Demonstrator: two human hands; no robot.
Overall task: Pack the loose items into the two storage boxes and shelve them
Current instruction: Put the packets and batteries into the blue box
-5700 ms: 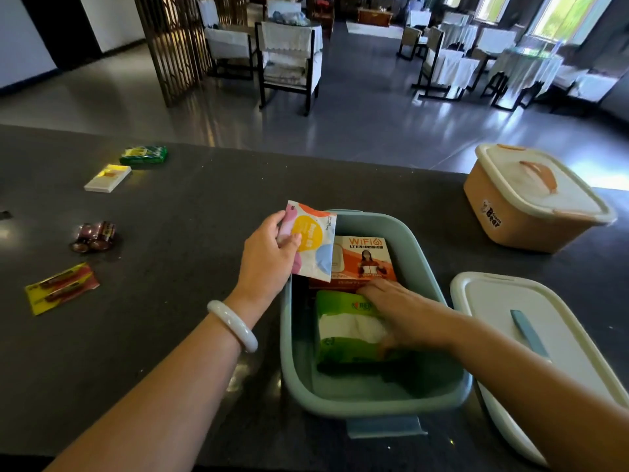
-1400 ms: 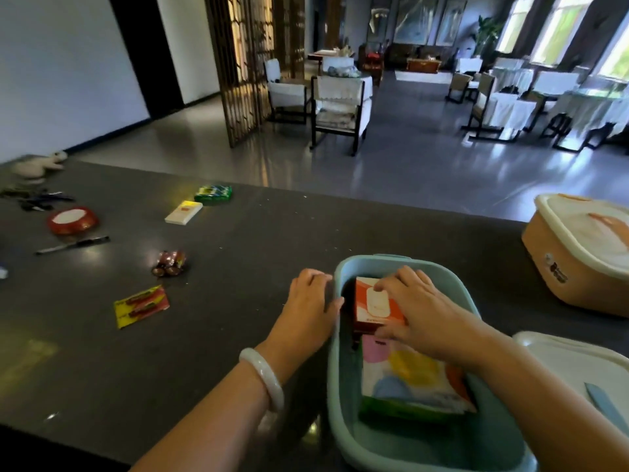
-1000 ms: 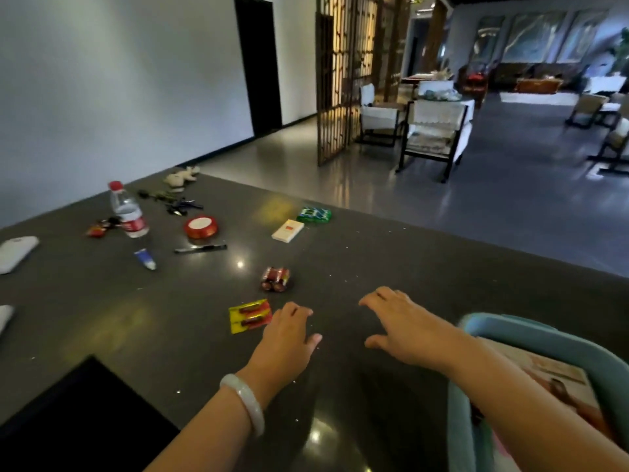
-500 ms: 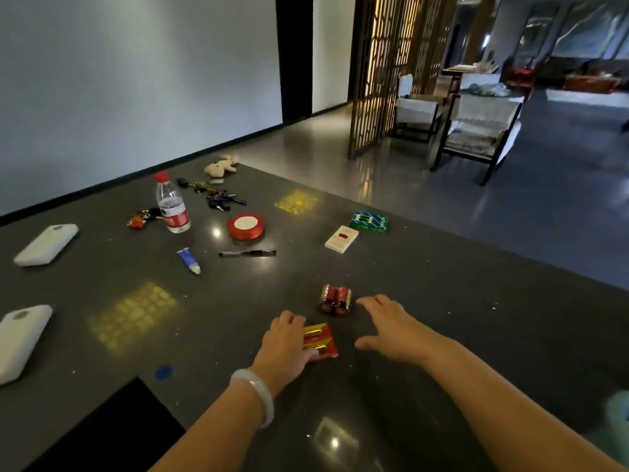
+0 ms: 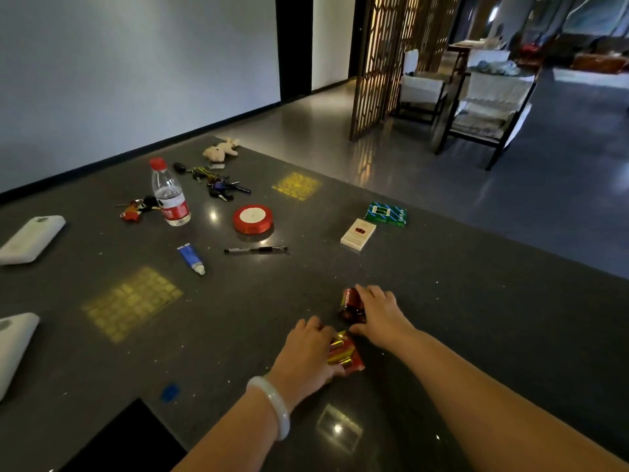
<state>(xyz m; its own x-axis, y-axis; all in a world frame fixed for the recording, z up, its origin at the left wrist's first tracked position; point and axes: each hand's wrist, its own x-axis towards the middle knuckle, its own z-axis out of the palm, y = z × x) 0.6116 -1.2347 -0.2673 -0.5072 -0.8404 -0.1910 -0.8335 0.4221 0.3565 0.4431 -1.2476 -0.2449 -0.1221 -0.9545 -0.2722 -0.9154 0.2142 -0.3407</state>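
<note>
On the dark counter (image 5: pixel 476 318) my left hand (image 5: pixel 306 356), with a pale bangle on its wrist, grips a flat yellow-and-red battery pack (image 5: pixel 345 354); fingers lie over it and the thumb is at its near edge. Just beyond, my right hand (image 5: pixel 384 315) closes over a small bundle of red batteries (image 5: pixel 349 303), fingers at its far side and thumb at its near side. Both items rest on the counter. Neither storage box is in view.
Farther left on the counter lie a white card box (image 5: pixel 358 234), green packet (image 5: pixel 386 214), pen (image 5: pixel 255 250), red tape roll (image 5: pixel 252 219), blue tube (image 5: pixel 191 258), water bottle (image 5: pixel 170 195), keys (image 5: pixel 218 183), plush toy (image 5: pixel 221 150) and two white devices (image 5: pixel 30 238).
My view swung left, away from the teal box. My right hand moved forward onto the red battery bundle, and my left hand closed on the yellow-and-red pack.
</note>
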